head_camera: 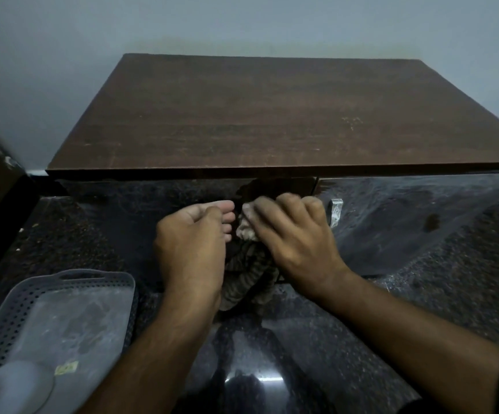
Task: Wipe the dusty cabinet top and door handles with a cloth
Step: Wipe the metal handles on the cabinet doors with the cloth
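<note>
Closest to me sits a gray plastic basket [63, 312] full of little holes, on the shiny dark speckled floor [317, 339]. Next come my two hands. My left hand [193, 243] has its fingers bent near the cloth [246, 276], but I cannot tell if it holds it. My right hand [294, 234] squeezes the bunched-up cloth against the dark glossy cabinet door [158, 189], low on the front. I think the cloth is soft, light and floppy, so I should hold it in a tight wad. Just to the right is a small silver door handle [335, 212], hard and smooth. Farther back is the flat brown wooden cabinet top [260, 115], with faint dusty marks, below a plain gray wall [242, 22].
</note>
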`<state>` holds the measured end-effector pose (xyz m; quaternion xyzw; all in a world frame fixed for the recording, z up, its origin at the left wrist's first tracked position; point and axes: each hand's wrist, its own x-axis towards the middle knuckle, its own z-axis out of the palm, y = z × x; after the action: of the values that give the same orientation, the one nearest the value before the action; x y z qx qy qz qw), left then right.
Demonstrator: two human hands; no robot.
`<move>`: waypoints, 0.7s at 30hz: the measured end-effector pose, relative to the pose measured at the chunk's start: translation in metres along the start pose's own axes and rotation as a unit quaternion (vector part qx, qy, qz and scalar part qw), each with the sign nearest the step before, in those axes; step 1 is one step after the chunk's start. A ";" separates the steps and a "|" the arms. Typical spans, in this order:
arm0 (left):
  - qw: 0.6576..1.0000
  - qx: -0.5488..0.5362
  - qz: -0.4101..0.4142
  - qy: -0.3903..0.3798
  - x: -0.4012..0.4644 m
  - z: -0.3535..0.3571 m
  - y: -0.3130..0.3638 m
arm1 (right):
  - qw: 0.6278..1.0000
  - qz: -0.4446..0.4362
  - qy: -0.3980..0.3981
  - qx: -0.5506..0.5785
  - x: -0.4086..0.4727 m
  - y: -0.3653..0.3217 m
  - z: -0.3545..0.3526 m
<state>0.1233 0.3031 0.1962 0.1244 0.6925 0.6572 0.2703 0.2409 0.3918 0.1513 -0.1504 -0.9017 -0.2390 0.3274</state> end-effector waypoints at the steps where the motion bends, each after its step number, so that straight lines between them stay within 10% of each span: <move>1: 1.000 0.001 -0.001 0.000 0.001 0.000 -0.001 | 0.999 -0.036 -0.024 0.005 -0.006 -0.002 0.005; 4: 1.000 0.011 0.000 -0.008 0.000 0.001 -0.002 | 0.991 -0.102 -0.083 0.007 -0.018 -0.005 0.014; 16: 0.989 0.129 0.056 -0.048 -0.002 0.004 -0.005 | 0.993 0.091 0.063 0.028 0.020 0.005 -0.017; 21: 0.963 0.245 0.057 -0.099 -0.006 0.003 -0.002 | 0.996 0.064 -0.054 0.003 0.009 -0.008 -0.010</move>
<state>0.1297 0.3021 0.1952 0.2905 0.7937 0.4661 0.2615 0.2363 0.3808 0.1617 -0.2199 -0.9071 -0.2065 0.2937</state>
